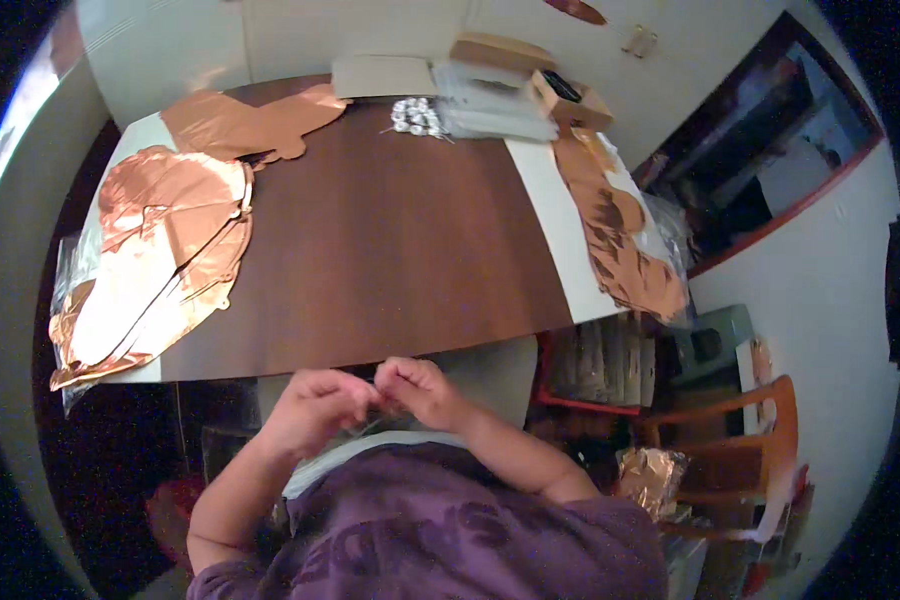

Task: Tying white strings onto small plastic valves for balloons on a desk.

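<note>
In front of my body, just off the table's near edge, my left hand (328, 405) and my right hand (425, 393) meet with their fingertips. Both are closed in a pinch, and whatever lies between the fingers is too small or hidden to make out. On the left of the brown table (390, 240) lie flat copper-coloured foil balloons (185, 205), uninflated and stacked. Another copper foil balloon (240, 125) is spread behind them, by the far left edge.
At the far edge sit a silvery-white bundle (417, 117), clear plastic bags (490, 105) and an open cardboard box (580, 105). More copper foil balloons (610, 220) cover the right edge. A wooden chair (735, 450) and a red crate (595, 405) stand at the right below.
</note>
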`<control>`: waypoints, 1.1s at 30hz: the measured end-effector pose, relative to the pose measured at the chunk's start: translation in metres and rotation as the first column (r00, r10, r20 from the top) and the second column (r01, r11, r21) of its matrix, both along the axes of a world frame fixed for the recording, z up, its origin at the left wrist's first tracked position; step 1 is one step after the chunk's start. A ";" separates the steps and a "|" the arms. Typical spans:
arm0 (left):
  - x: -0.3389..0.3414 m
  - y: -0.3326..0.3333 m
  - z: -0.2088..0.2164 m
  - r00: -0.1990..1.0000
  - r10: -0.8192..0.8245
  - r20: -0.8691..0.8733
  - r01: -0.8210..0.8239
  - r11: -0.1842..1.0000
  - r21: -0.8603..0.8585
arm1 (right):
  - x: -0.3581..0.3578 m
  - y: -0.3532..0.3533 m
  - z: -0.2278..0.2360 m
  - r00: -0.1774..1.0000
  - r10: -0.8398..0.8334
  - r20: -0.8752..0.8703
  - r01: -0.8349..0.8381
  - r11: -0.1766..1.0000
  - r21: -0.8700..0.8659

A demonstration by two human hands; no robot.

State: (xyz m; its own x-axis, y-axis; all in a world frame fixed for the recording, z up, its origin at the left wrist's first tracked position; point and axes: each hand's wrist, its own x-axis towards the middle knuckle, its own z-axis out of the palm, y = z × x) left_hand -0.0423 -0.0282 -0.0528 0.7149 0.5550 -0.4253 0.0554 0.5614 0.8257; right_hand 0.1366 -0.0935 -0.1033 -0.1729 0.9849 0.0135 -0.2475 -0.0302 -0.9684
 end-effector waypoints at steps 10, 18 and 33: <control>0.000 0.009 -0.031 0.997 0.081 0.005 0.003 -0.101 0.995 | 0.019 -0.006 0.079 0.788 -0.412 0.457 -0.010 0.735 0.679; 0.004 0.005 0.013 0.915 0.386 0.119 -0.201 0.179 0.963 | -0.009 -0.015 0.040 0.753 0.111 0.648 -0.463 0.789 0.403; 0.014 -0.004 0.018 0.976 -0.117 0.182 -0.165 0.143 0.976 | 0.027 0.023 0.080 0.756 -0.257 0.602 -0.054 0.892 0.449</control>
